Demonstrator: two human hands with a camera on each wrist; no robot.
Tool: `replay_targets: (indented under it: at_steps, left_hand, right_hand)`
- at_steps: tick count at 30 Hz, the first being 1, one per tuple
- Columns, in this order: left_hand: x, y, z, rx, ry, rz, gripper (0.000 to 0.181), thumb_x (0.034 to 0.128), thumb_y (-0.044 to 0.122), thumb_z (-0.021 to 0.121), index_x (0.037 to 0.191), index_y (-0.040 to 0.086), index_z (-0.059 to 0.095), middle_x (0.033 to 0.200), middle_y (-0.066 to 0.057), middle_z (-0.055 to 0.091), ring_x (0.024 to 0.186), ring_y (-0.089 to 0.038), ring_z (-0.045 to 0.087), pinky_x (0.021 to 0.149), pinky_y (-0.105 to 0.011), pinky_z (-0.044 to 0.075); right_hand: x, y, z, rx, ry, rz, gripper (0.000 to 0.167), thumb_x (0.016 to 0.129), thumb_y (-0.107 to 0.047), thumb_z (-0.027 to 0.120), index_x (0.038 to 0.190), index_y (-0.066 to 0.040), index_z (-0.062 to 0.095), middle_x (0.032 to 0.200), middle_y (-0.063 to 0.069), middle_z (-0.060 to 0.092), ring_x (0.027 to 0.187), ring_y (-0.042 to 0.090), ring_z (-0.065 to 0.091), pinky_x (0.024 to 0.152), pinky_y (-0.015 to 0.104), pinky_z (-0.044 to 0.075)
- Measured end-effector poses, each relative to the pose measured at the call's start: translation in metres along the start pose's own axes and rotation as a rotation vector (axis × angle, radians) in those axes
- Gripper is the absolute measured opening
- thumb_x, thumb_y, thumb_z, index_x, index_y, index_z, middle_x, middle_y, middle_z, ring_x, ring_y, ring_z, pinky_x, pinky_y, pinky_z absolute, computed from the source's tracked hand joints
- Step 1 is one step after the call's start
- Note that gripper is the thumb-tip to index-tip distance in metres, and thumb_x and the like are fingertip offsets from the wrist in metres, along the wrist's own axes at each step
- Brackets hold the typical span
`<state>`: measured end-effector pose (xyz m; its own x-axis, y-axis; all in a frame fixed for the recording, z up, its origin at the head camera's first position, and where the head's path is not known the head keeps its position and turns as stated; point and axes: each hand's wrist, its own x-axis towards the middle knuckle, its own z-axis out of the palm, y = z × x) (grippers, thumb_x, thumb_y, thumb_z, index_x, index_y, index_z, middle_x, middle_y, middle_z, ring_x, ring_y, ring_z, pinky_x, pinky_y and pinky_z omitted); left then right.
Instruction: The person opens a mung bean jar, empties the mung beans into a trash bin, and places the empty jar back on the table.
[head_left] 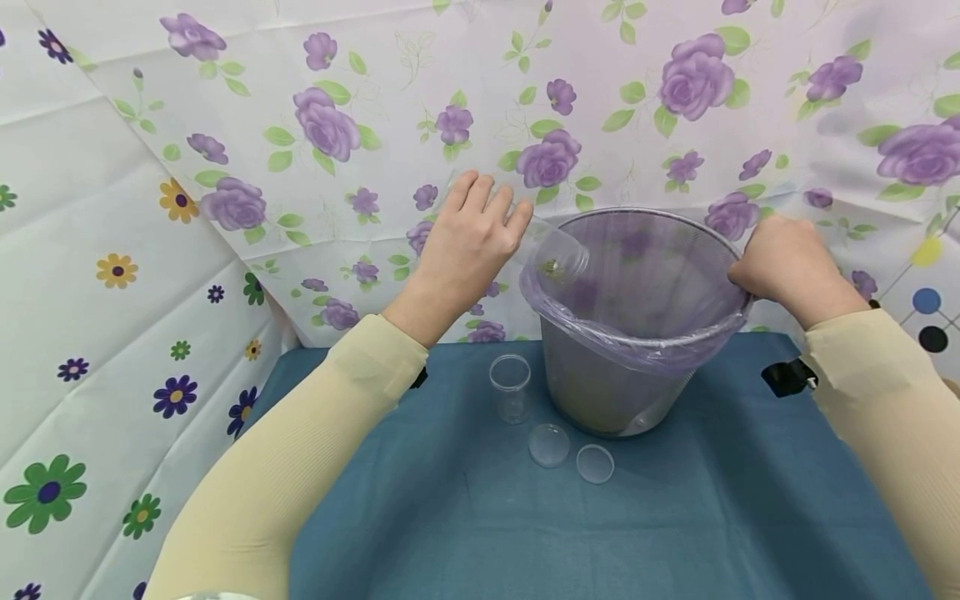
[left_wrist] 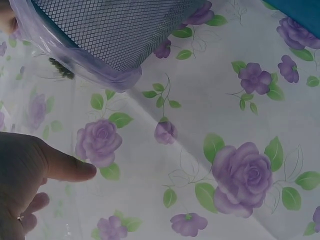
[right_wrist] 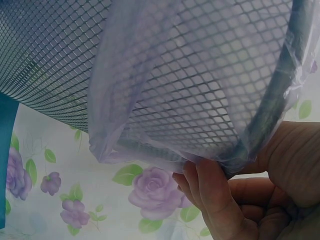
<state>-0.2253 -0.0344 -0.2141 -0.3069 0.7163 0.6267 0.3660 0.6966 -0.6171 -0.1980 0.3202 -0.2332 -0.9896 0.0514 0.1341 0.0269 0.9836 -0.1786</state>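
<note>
The left hand grips a clear plastic cup, tilted with its end over the left rim of a mesh bin; a small greenish clump lies inside the cup. In the left wrist view the thumb of the left hand shows, with the dark clump beside the bin's lined rim. The right hand grips the right rim of the bin, which has a purple translucent liner folded over its edge. The right wrist view has the right hand's fingers and thumb round the rim and liner.
Left of the bin, on the blue cloth, stands another clear cup. Two clear round lids lie in front of the bin. Flowered sheets hang behind and at the left.
</note>
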Motion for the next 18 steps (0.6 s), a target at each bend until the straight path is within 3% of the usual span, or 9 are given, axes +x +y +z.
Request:
replay_targets:
  at_steps: [18]
  left_hand:
    - [-0.0019,0.0016,0.0008,-0.032,0.026,-0.022,0.022,0.0897,0.002,0.049,0.107,0.009,0.06,0.102,-0.011,0.064,0.102,-0.032,0.058,0.101,-0.043,0.042]
  right_hand:
    - [0.0003,0.0003,0.0011,0.007,-0.004,0.003,0.018,0.068,-0.014,0.056,0.055,-0.003,0.052,0.057,0.013,0.05,0.054,0.03,0.045,0.044,0.034,0.033]
